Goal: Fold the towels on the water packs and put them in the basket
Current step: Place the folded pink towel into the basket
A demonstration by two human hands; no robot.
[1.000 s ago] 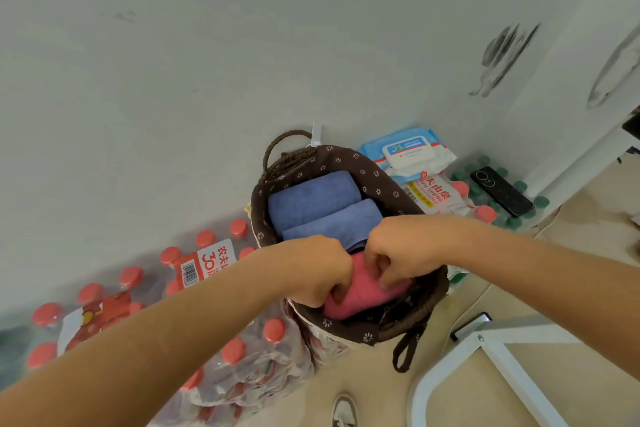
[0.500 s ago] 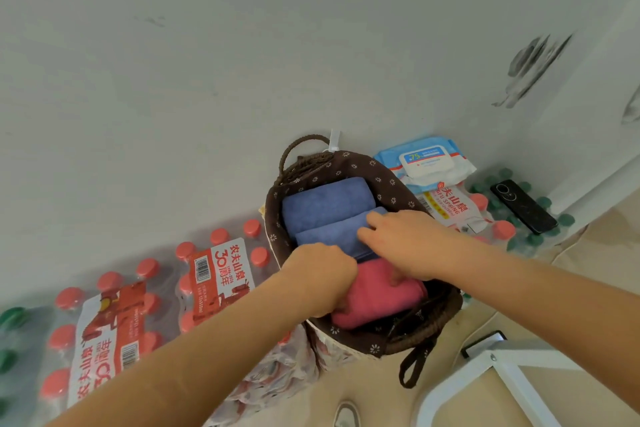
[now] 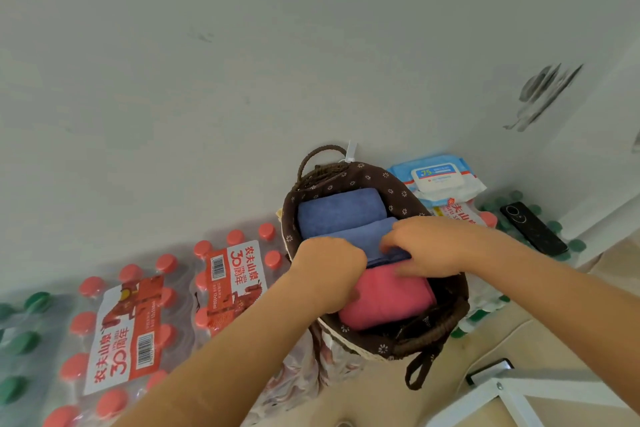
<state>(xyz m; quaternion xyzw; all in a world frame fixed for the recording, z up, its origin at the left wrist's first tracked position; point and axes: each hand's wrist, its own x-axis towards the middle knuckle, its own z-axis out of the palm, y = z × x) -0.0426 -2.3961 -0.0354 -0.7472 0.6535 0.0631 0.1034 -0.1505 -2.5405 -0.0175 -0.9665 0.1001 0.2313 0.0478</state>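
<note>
Sitting in the brown basket right of frame centre are three folded towels: two blue towels toward the wall and one pink towel nearest. Two hands reach in. The left hand curls at the pink towel's left end; I cannot tell whether it grips. The right hand lies loose-fingered on the nearer blue towel. Two red-capped water packs fill the lower left; one wipes packet and one phone lie at right.

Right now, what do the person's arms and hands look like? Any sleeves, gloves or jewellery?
The left hand and right hand are ungloved. Both arms are uncovered as far as the picture reaches: no sleeve, watch or bracelet shows. No ring appears on the fingers in view, though some are hidden. The upper arms are out of frame.
</note>
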